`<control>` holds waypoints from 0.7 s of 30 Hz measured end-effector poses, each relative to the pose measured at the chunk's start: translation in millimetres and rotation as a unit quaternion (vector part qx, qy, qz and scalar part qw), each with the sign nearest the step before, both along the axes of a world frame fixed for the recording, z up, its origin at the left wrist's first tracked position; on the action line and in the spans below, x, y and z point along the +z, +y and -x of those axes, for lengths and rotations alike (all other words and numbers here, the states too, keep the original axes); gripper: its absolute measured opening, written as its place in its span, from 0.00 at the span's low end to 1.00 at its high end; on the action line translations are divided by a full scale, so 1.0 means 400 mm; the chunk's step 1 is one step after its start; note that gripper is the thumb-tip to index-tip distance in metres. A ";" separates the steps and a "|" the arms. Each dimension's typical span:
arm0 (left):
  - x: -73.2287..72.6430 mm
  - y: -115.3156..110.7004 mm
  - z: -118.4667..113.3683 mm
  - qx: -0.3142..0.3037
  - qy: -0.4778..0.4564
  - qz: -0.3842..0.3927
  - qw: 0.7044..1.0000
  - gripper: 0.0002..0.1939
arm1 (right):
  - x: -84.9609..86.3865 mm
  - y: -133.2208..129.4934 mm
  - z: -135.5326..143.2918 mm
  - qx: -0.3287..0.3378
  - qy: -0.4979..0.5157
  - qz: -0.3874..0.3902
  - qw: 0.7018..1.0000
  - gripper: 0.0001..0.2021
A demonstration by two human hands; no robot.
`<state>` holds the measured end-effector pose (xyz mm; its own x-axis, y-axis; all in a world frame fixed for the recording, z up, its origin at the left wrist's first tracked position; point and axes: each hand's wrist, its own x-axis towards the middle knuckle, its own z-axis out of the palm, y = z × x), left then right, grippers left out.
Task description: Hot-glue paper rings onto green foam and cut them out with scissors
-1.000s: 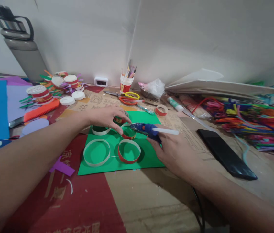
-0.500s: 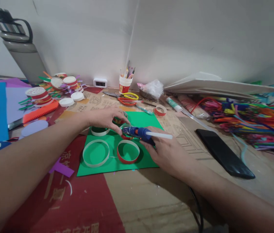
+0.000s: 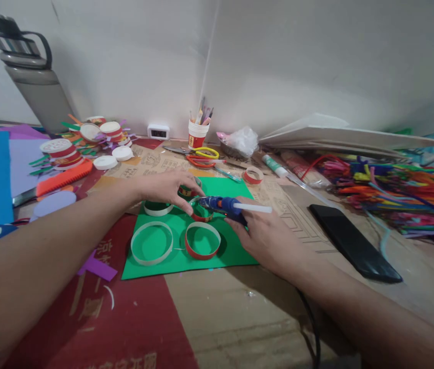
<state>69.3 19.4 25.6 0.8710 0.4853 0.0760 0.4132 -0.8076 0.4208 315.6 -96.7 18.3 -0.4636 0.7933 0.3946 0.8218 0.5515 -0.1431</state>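
My right hand (image 3: pixel 265 230) grips a blue hot glue gun (image 3: pixel 232 206) with a white glue stick poking out of its back. The nozzle end is over the far rim of a red paper ring (image 3: pixel 202 217) on a green sheet (image 3: pixel 232 251). Thumb and fingers of my left hand (image 3: pixel 166 189) are closed about that ring's left edge; the exact contact is partly hidden. Nearer me on the sheet lie a white ring (image 3: pixel 151 262) and a red-and-white ring (image 3: pixel 202 254). Another white ring (image 3: pixel 158 211) sits partly under my left hand, and a further red ring (image 3: pixel 185 191) stands behind its fingers.
Scissors (image 3: pixel 205 152), a loose red ring (image 3: pixel 253 176) and a cup of pens (image 3: pixel 197 134) are at the back. A black phone (image 3: pixel 355 243) and colourful pipe cleaners (image 3: pixel 401 189) lie right. An orange-handled cutter (image 3: pixel 65 179) and a bottle (image 3: pixel 40 97) are left. The gun's cable (image 3: pixel 311 320) trails frontward.
The glue gun and my right hand have shifted slightly to the right, so more of the red ring beneath the nozzle shows. My left hand stays nearly in place.
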 end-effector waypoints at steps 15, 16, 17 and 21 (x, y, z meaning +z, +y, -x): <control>0.009 0.002 0.003 0.014 -0.001 -0.002 1.000 0.28 | 0.052 -0.037 -0.008 -0.022 -0.016 -0.014 1.000 0.08; 0.013 0.001 0.005 0.021 0.002 0.001 1.000 0.28 | 0.056 -0.034 -0.010 -0.037 -0.015 -0.005 0.999 0.07; 0.018 -0.001 0.008 0.031 0.003 0.005 0.999 0.27 | 0.058 -0.032 -0.012 -0.050 -0.017 0.004 0.999 0.07; 0.036 -0.004 0.017 0.098 -0.035 0.009 0.995 0.19 | 0.059 -0.029 -0.016 -0.059 -0.016 0.032 0.998 0.09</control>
<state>62.7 17.7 39.8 0.7521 0.6475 0.1229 0.5318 -0.7063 0.4672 322.1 -108.5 42.0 -0.3763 0.8665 0.3279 0.8854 0.4406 -0.1480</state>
